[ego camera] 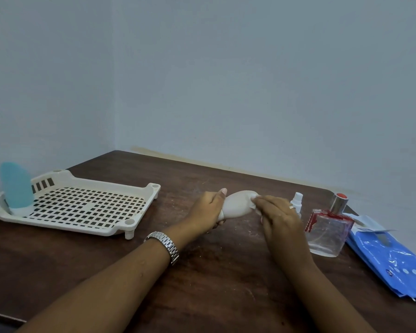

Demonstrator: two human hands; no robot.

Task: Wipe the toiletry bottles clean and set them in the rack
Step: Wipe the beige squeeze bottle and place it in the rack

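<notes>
fingers [220,194] cover cream bottle [237,205] ends | wipe [255,197] seemingly bunched under right hand [280,219]

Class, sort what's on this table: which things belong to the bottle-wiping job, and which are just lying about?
Job: rack, blue bottle, cream bottle, wipe, small white bottle, perfume bottle.
Lying about: blue packet, possibly the wipes' pack.

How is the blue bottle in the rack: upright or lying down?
Upright. The blue bottle stands on its white base at the left end of the rack, rounded top up.
</notes>
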